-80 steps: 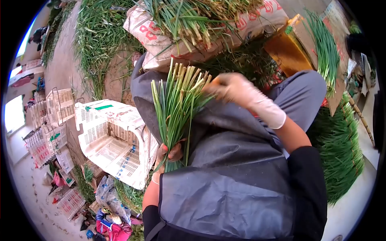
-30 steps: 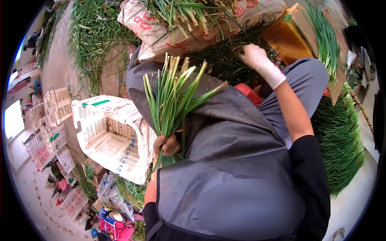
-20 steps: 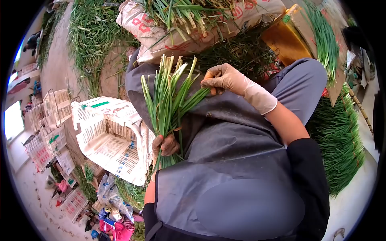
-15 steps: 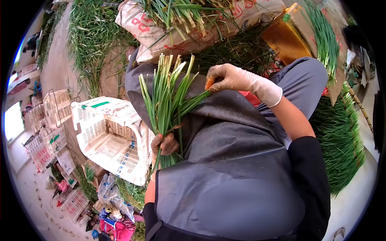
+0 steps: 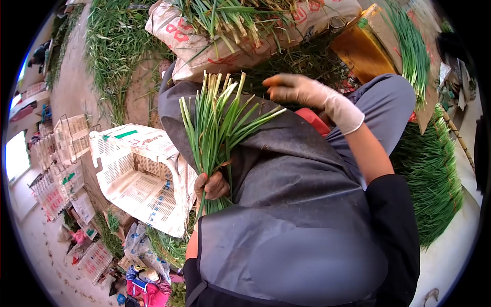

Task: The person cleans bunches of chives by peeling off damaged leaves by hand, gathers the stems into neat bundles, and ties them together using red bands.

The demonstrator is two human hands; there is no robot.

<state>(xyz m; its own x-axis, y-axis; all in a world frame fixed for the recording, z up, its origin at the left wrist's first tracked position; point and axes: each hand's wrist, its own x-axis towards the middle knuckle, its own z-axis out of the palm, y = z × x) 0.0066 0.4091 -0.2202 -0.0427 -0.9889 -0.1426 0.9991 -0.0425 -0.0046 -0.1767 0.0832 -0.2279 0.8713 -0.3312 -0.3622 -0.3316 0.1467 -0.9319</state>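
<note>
A bunch of garlic chives (image 5: 212, 128), pale cut ends upward, stands over my lap. Its lower part is wrapped by the closed fingers of my left hand (image 5: 214, 185). Several stalks on its right side splay outward. My right hand (image 5: 302, 91), in a pale glove with orange-stained fingers, hovers to the right of the cut ends, apart from them. Its fingers are stretched out, slightly blurred, with nothing visible in them. A dark apron (image 5: 291, 174) covers my lap beneath both hands.
A printed sack (image 5: 199, 53) ahead bears more chives (image 5: 235, 20). At left stands a white plastic crate (image 5: 135, 192). A yellow container (image 5: 363, 48) and stacked chives (image 5: 429, 174) are on the right. Another person in pink (image 5: 153, 294) is at lower left.
My right hand has let go of a stalk at the bunch's right side and moved slightly up and right, its fingers straightening. The left hand's grip stays nearly still.
</note>
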